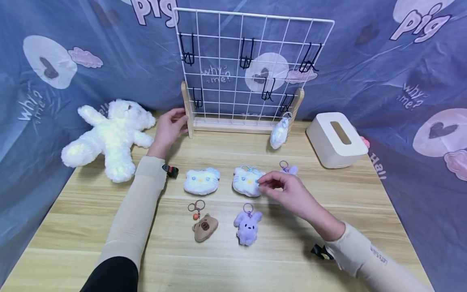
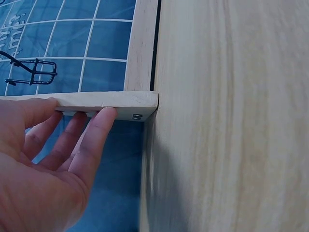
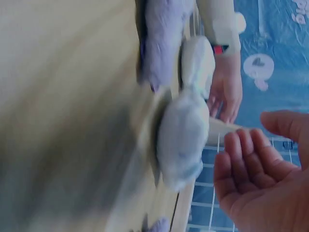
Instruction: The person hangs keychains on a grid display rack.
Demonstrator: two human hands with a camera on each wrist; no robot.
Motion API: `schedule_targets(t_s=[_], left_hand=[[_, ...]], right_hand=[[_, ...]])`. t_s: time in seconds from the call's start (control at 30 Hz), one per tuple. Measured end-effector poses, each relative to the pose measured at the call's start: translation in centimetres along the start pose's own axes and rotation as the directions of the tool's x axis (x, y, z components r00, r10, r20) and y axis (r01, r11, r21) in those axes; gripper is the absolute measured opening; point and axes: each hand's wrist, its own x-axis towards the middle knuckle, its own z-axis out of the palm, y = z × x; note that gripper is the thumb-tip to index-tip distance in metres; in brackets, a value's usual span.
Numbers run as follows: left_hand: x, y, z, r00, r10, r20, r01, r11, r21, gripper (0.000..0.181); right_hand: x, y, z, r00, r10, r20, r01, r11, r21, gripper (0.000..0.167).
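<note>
My left hand (image 1: 170, 127) is at the left wooden post (image 2: 108, 99) of a white wire grid rack (image 1: 255, 73), thumb and fingertips pinching the post's edges. My right hand (image 1: 288, 192), with fingers loosely bent and nothing between them, hovers beside a white plush cat-face keychain (image 1: 245, 181). In the right wrist view a gap separates the hand (image 3: 265, 179) from this white plush (image 3: 183, 140). Another white cat-face plush (image 1: 200, 181) lies to its left. Partly behind the right hand is a purple keychain (image 1: 292, 170). One white plush keychain (image 1: 279, 134) hangs at the rack's lower right.
Black hooks (image 1: 246, 54) are spread over the grid. Nearer lie a brown plush keychain (image 1: 205, 228) and a purple bunny keychain (image 1: 248, 228). A white teddy bear (image 1: 113, 138) is at left, a white tissue box (image 1: 333, 142) at right. Patterned blue cloth (image 1: 365, 61) surrounds the table.
</note>
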Motion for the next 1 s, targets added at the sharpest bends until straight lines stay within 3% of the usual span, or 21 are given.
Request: schedule_targets(t_s=[0.37, 0.73, 1.0], left_hand=[[0.1, 0.1, 0.0, 1.000, 0.009, -0.004, -0.009, 1.000, -0.011, 0.041], [0.1, -0.2, -0.1, 1.000, 0.000, 0.000, 0.000, 1.000, 0.008, 0.041], [0.0, -0.2, -0.1, 1.000, -0.004, 0.005, 0.004, 1.000, 0.012, 0.042]], right_hand=[[-1.5, 0.6, 3.5, 0.994, 0.105, 0.024, -0.104, 0.994, -0.024, 0.018], [-2.0, 1.1, 5.6, 0.998, 0.058, -0.021, -0.061, 0.971, -0.230, 0.015], [-1.8, 1.1, 6.3, 0.996, 0.074, -0.049, -0.085, 0.950, -0.301, 0.016]])
